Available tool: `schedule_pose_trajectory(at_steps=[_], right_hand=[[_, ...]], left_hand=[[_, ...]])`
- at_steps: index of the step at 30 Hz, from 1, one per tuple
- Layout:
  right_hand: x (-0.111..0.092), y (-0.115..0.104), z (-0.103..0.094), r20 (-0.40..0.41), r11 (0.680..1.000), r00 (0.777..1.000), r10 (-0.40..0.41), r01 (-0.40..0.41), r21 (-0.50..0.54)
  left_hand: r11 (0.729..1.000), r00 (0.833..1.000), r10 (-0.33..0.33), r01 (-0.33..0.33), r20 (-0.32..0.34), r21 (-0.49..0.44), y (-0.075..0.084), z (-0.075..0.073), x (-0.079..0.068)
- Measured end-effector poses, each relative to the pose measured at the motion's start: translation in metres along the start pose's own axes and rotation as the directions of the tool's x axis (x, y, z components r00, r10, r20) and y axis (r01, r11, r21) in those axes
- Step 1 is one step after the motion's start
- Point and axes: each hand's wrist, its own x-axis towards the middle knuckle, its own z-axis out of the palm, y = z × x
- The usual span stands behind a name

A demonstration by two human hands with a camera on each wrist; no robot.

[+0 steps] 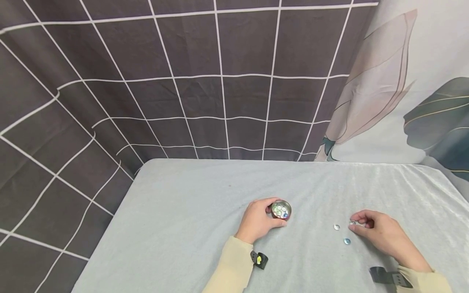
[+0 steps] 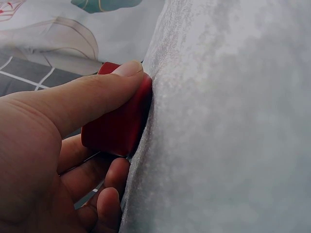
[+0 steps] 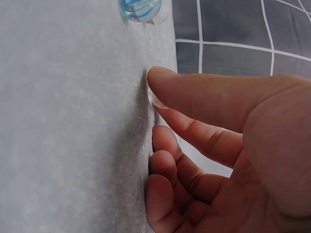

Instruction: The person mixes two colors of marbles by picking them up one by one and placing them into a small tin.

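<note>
My left hand (image 1: pixel 259 219) grips a small round red tin (image 2: pixel 119 121) by its side, thumb and fingers on opposite walls, as it stands on the cloth. Several glass beads (image 1: pixel 279 211), clear, greenish and blue, lie inside the tin. To the right, my right hand (image 1: pixel 381 234) pinches a clear flat glass bead (image 1: pixel 353 222) between thumb and index finger, low over the cloth. In the right wrist view the thumb mostly hides that bead. Close to its fingertips lie a loose clear bead (image 1: pixel 336 227) and a blue-swirled bead (image 1: pixel 347 241).
A pale grey velvety cloth (image 1: pixel 176 211) covers the table and has soft wrinkles. Behind and to the left hangs a dark curtain (image 1: pixel 245 97) with a white grid. A white leaf-patterned curtain (image 1: pixel 384 134) hangs at the back right.
</note>
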Motion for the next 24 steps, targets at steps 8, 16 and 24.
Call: schedule_pose_trajectory(at_steps=[8, 16, 24], right_hand=[[-0.0032, 0.0008, -0.0014, -0.013, 1.000, 1.000, -0.007, 0.007, 0.001], [-0.0052, 0.0000, -0.0027, -0.027, 1.000, 0.999, -0.027, 0.027, 0.016], [-0.0035, -0.0051, -0.0020, -0.018, 1.000, 1.000, -0.009, 0.009, 0.014]], left_hand=[[1.000, 1.000, -0.010, 0.010, 0.001, 0.001, 0.0015, 0.0004, -0.0007], [1.000, 1.000, -0.009, 0.009, 0.003, 0.001, 0.0021, 0.0006, -0.0007], [1.000, 1.000, -0.005, 0.005, -0.003, -0.006, 0.0006, 0.0004, -0.0004]])
